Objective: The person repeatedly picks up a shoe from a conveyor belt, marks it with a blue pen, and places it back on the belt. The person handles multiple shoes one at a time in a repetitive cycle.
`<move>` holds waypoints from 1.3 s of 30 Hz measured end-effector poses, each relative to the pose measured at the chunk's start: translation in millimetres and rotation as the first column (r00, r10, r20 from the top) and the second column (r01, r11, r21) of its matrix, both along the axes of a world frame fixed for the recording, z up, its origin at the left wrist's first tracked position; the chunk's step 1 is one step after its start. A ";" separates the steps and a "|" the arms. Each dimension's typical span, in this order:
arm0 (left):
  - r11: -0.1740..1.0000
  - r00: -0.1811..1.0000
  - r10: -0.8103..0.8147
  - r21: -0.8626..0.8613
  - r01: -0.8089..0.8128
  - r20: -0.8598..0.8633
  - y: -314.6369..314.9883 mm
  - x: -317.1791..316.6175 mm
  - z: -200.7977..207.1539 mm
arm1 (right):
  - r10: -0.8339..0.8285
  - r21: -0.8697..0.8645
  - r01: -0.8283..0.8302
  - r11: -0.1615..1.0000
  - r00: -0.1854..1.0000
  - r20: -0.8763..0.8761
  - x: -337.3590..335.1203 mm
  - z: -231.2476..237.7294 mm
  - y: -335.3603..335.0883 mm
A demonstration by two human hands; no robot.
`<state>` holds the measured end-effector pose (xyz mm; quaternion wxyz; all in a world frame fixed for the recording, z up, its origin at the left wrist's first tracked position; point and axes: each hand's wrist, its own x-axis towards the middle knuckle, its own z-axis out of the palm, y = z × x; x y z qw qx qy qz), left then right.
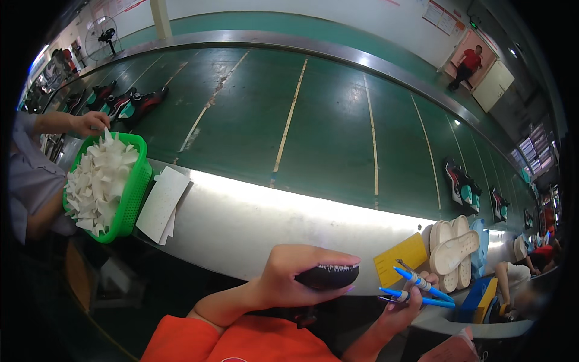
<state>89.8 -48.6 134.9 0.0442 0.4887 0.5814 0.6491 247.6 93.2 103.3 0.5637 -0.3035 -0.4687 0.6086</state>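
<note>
My left hand point(289, 271) is closed round a black rounded shoe part point(329, 276) with a pale, stitched-looking edge along its top. Most of that part is hidden by my palm and fingers. To its right, my right hand point(411, 300) grips blue pens point(425, 285) that have pale wrapping round their barrels. The pens point left, toward the shoe part, with a gap between. Just beyond the pens lies a yellow flat sheet point(401, 258) on the metal edge of the line. Both hands are in front of that edge.
A green conveyor belt point(325, 133) runs across, behind a metal ledge point(241, 208). Shoe uppers point(461, 187) ride on it. Cream soles point(453, 253) are stacked at right. A green basket point(140, 175) of white scraps and white sheets point(163, 202) stand left, near a co-worker's hand point(91, 123).
</note>
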 end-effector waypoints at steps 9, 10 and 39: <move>0.997 0.994 -0.004 0.073 0.011 -0.106 3.7 7.3 0.7 | 0.028 0.007 -0.028 1.000 0.998 -0.050 -2.2 4.5 3.3; 0.997 0.993 -0.008 0.074 0.016 -0.116 3.5 7.7 0.4 | 0.002 -0.011 -0.003 1.000 0.998 -0.067 -6.6 5.7 2.7; 0.625 0.902 0.318 -0.651 -0.431 -0.292 36.8 -89.2 -137.4 | 0.306 -0.156 -0.305 0.940 0.952 -0.015 35.9 -15.8 0.2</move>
